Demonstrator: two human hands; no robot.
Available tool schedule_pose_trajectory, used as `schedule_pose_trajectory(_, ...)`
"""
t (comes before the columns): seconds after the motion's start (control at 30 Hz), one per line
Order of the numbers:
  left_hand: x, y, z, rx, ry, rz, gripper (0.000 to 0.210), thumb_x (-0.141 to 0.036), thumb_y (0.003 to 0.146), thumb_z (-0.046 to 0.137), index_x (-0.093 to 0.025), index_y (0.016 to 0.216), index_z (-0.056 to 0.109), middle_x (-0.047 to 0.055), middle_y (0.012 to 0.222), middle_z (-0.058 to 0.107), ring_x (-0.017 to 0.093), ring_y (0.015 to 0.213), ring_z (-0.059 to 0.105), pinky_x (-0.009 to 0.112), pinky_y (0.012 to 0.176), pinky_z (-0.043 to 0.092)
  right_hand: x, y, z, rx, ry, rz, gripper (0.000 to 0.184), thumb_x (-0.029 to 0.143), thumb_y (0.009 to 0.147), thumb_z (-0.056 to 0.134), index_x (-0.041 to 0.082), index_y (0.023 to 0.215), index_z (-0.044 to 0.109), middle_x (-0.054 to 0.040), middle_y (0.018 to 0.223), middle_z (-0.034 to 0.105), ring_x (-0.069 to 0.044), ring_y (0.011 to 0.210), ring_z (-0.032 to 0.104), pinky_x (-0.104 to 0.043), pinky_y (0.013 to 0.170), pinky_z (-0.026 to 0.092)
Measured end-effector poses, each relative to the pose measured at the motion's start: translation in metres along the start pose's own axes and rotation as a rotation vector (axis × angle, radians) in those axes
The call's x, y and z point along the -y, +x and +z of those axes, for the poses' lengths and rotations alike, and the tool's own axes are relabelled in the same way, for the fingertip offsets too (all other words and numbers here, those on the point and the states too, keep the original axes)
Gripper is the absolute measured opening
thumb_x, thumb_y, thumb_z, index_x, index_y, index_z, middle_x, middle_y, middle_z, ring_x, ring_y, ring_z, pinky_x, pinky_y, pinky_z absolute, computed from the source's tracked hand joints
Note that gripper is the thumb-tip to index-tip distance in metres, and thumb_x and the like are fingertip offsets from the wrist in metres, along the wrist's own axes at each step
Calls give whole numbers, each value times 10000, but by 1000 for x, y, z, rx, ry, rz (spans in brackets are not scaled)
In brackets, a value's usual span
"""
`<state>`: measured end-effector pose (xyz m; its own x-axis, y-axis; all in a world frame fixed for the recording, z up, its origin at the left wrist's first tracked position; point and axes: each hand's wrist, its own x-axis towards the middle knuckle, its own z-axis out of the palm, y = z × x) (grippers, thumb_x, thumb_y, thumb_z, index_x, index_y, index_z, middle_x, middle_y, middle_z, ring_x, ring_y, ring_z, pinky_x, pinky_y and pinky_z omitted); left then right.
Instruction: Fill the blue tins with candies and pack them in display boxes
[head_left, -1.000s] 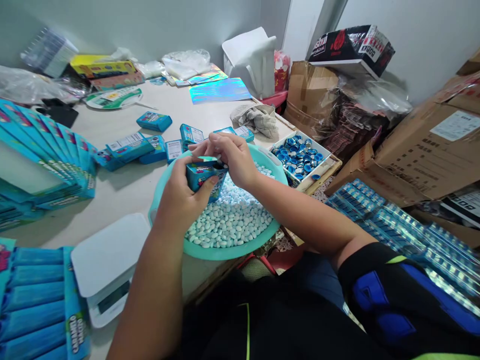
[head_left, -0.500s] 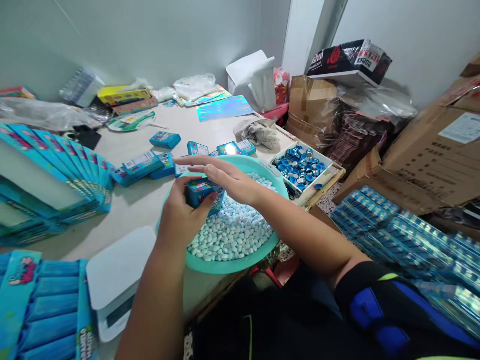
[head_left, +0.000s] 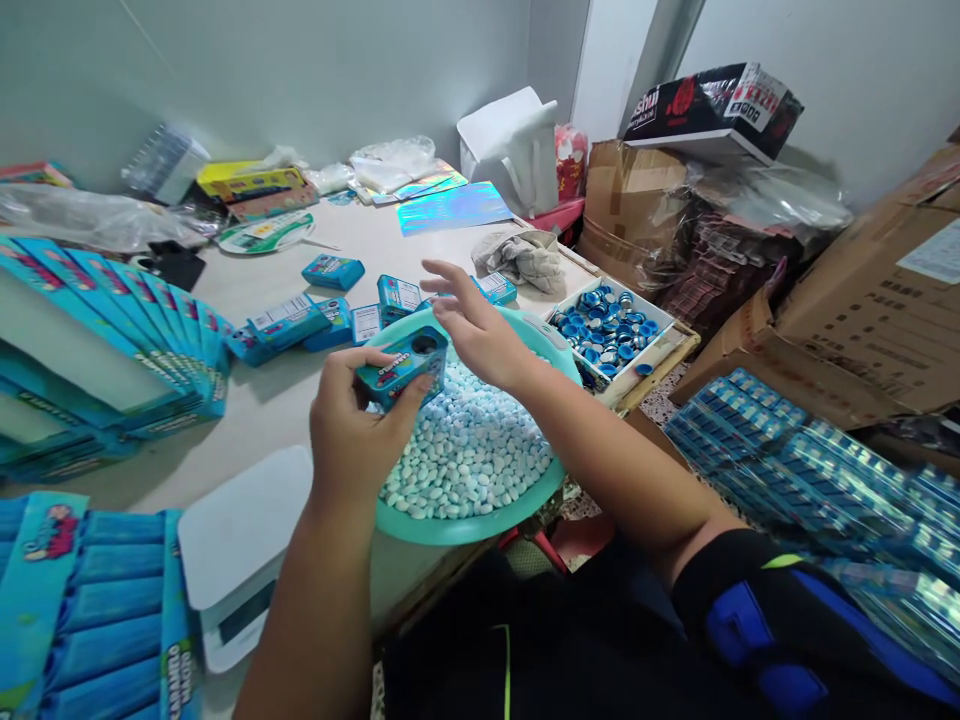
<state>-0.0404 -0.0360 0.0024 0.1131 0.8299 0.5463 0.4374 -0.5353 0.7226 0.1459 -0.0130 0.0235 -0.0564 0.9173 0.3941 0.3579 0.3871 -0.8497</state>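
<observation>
My left hand [head_left: 360, 425] grips a small blue candy box [head_left: 399, 372] by its sides, with a round dark hole showing at one end of its top. The box is held over a turquoise basin [head_left: 480, 530] filled with pale blue and white candies [head_left: 480, 460]. My right hand [head_left: 476, 325] is raised beside the box, apart from it, with its fingers stretched out and nothing in them. Behind the basin lie several similar blue boxes [head_left: 332, 272], partly hidden by my hands.
A white tray of blue and silver caps [head_left: 606, 328] stands right of the basin. A white scale [head_left: 240, 540] and blue display cartons [head_left: 112, 610] are at left. A grey cloth [head_left: 525, 262] lies behind. Wrapped blue packs [head_left: 795, 470] and cardboard boxes [head_left: 862, 290] fill the right side.
My right hand has lifted off the top of the candy box and moved up and right, uncovering the hole. My left hand still holds the box, now tilted slightly differently.
</observation>
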Motion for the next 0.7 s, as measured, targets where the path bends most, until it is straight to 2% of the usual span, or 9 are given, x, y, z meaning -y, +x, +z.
schedule_pose_trajectory(0.07, -2, 2, -1, -61, -33, -32, 428, -542, 806, 826, -279, 1022, 565, 19, 1025, 624, 221, 863, 649, 405, 815, 566, -6, -1, -2, 180, -322, 255, 440, 341, 1108, 404, 198, 1520, 465, -163, 1541, 544, -318, 1411, 512, -488, 1163, 436)
schedule_pose_trajectory(0.13, -1, 5, -1, -81, -76, -87, 444, -532, 792, 839, -284, 988, 527, 16, 1009, 610, 222, 887, 661, 413, 843, 585, -7, -6, -1, 403, -527, 438, 472, 452, 1074, 532, 131, 1417, 581, -235, 1479, 581, -410, 1347, 557, -541, 1107, 473)
schedule_pose_trajectory(0.17, 0, 7, -1, -84, -105, -110, 457, -520, 782, 848, -282, 961, 502, 16, 1012, 612, 225, 912, 672, 415, 861, 592, -6, -10, 1, 487, -576, 481, 518, 511, 1038, 599, 109, 1365, 622, -261, 1461, 589, -450, 1333, 561, -564, 1089, 480)
schedule_pose_trajectory(0.23, 3, 10, -1, -91, -158, -142, 492, -487, 754, 867, -270, 907, 453, 18, 1033, 626, 232, 971, 689, 417, 899, 597, -3, -19, 5, 562, -625, 459, 630, 608, 960, 694, 90, 1316, 652, -290, 1448, 591, -492, 1326, 557, -572, 1072, 484)
schedule_pose_trajectory(0.33, 7, 13, 2, -62, -188, -166, 517, -469, 721, 875, -258, 878, 430, 14, 992, 647, 230, 951, 696, 388, 857, 594, 0, -29, 10, 598, -718, 327, 743, 737, 878, 729, 101, 1256, 665, -278, 1354, 651, -455, 1258, 608, -478, 1000, 513)
schedule_pose_trajectory(0.43, 10, 12, 3, -2, -150, -176, 501, -492, 715, 867, -253, 886, 461, -6, 882, 624, 220, 891, 681, 333, 749, 566, -6, -30, 12, 612, -702, 283, 703, 769, 838, 756, 140, 1142, 683, -214, 1189, 729, -371, 1067, 690, -367, 824, 515)
schedule_pose_trajectory(0.5, 12, 11, 2, 11, -127, -173, 483, -500, 722, 855, -250, 885, 475, -14, 844, 606, 211, 862, 672, 312, 706, 542, -12, -27, 13, 615, -657, 303, 597, 713, 881, 748, 164, 1109, 690, -170, 1134, 751, -324, 973, 703, -326, 738, 481)
schedule_pose_trajectory(0.6, 11, 8, 1, -5, -121, -182, 460, -500, 739, 835, -248, 916, 493, -17, 846, 612, 194, 810, 665, 305, 681, 536, -22, -22, 17, 572, -608, 341, 336, 509, 956, 713, 180, 1024, 713, -121, 1080, 762, -278, 921, 688, -300, 686, 438)
schedule_pose_trajectory(0.7, 10, 8, 1, -62, -236, -214, 562, -438, 721, 869, -248, 1116, 517, 9, 964, 676, 207, 868, 706, 330, 759, 588, -28, -20, 20, 480, -529, 398, 234, 390, 961, 644, 175, 887, 698, -79, 905, 746, -239, 813, 654, -296, 643, 416)
